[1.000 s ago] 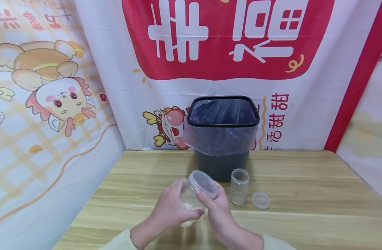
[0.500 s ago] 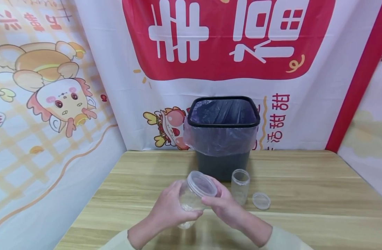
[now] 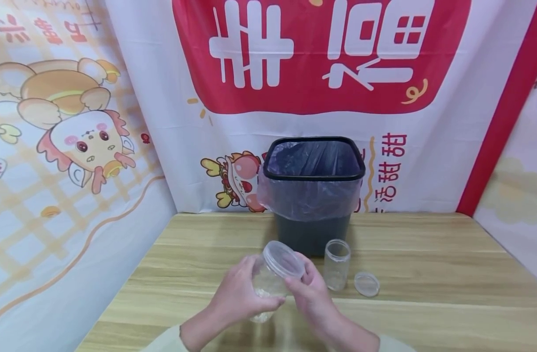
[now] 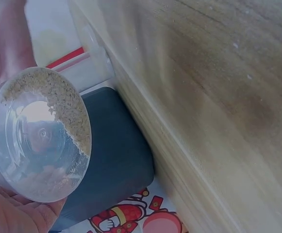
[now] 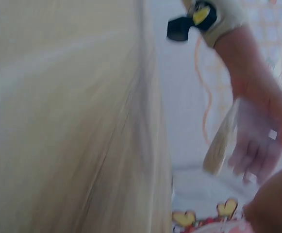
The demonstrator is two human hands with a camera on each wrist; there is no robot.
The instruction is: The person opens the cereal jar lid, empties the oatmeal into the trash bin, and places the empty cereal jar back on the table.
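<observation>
A clear jar (image 3: 267, 282) with a translucent screw lid (image 3: 287, 258) is tilted above the table, its lid toward the upper right. My left hand (image 3: 238, 293) grips the jar's body from the left. My right hand (image 3: 311, 289) holds the lid's right side, its thumb at the near rim and its fingers on the far side. Pale flakes (image 4: 65, 99) lie along one side of the jar's bottom in the left wrist view. Through the right wrist view, the jar (image 5: 222, 141) shows edge-on beside the left hand's fingers.
Behind the hands stands a dark bin (image 3: 312, 234) with a plastic liner (image 3: 312, 198). A second clear jar (image 3: 336, 266), lidless, is upright on the wooden table (image 3: 198, 254), right of the hands. A loose clear lid (image 3: 367, 284) lies beside it.
My right hand turned outward at the lid, then came partly back, its thumb shifting along the rim. The jar moved very slightly left. The lid is still on it.
</observation>
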